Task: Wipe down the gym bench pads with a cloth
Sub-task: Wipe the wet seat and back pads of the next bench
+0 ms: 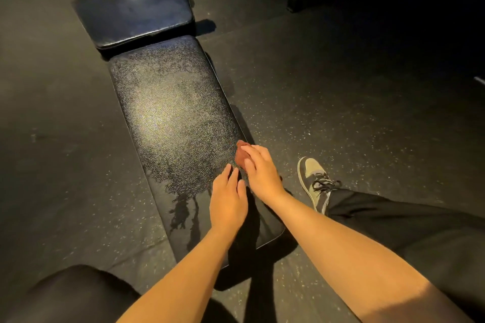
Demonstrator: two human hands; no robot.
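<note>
One cloth [240, 155], clutched under the right grip [258, 170] at the long pad [170, 113] edge; left grip [228, 199] alongside, flat, empty. Risk: cloth may slip off that edge, leaving nearby wet streaks [181, 207] unwiped.

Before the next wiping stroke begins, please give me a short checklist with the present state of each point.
1. Cloth held: the right hand grips the reddish cloth. Ok.
2. Cloth on the surface: it sits at the right edge of the long pad. Ok.
3. Stroke path free: the left hand rests open on the pad right beside the cloth. Not ok.
4. Long pad wetted: a wet sheen covers most of it, with drips near the close end. Ok.
5. Small pad already wiped: cannot tell.
6. Shoe on the floor, away from the bench: ok.
</note>
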